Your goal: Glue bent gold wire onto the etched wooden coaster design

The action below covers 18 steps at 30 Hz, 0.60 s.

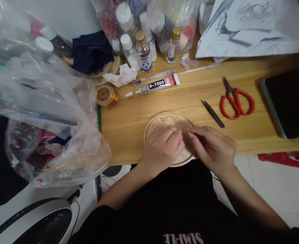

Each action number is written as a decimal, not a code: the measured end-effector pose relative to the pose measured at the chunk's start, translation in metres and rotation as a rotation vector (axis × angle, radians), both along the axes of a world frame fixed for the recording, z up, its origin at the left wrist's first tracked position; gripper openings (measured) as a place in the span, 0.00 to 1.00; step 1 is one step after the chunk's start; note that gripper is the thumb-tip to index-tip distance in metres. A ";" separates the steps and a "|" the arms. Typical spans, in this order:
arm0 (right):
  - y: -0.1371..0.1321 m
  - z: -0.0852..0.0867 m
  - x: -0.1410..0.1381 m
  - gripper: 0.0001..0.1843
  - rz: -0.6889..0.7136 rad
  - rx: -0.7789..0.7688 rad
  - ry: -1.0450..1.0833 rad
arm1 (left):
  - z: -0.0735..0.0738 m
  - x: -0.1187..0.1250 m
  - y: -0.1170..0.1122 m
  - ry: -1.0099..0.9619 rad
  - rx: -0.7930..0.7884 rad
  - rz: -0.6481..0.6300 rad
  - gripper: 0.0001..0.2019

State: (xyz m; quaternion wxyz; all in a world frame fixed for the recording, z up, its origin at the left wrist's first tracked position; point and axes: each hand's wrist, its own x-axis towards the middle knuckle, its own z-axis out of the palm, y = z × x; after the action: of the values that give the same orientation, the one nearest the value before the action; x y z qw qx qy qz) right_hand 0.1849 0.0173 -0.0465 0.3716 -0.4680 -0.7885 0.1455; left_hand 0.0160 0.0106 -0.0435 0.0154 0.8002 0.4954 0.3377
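A round wooden plate [154,121] with drawn outlines lies at the table's front edge, partly hidden by my hands. One outline near its top looks golden. My left hand [163,145] rests over the plate's left half, fingers curled and closed in a pinch. From the right, my right hand [212,145] comes in with thumb and index finger pressed together close to the left fingertips. Whatever sits between the fingers is too small or hidden to make out. Black tweezers [212,113] lie just beyond my right hand, beside red-handled scissors [237,101].
Behind the plate lie a B-7000 glue tube [156,85] and a pen [154,77]. A spool of golden wire [107,96] stands left, near a bulging plastic bag [83,135]. Small bottles [144,54] and sketched papers [230,40] line the back; a phone-like device [289,101] lies right.
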 end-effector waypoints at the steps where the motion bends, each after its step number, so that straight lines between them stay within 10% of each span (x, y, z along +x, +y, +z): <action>1: 0.000 0.000 0.001 0.09 -0.014 0.019 -0.023 | -0.001 -0.001 0.001 0.002 0.007 0.007 0.06; 18: 0.036 -0.008 0.002 0.02 -0.069 0.055 -0.179 | -0.018 -0.032 0.009 0.144 -0.176 0.088 0.17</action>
State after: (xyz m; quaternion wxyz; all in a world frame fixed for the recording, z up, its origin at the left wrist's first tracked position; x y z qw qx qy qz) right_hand 0.1874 0.0534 -0.0549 0.3171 -0.4957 -0.8056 0.0685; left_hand -0.0162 0.0201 -0.0612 0.0350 0.7954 0.5576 0.2349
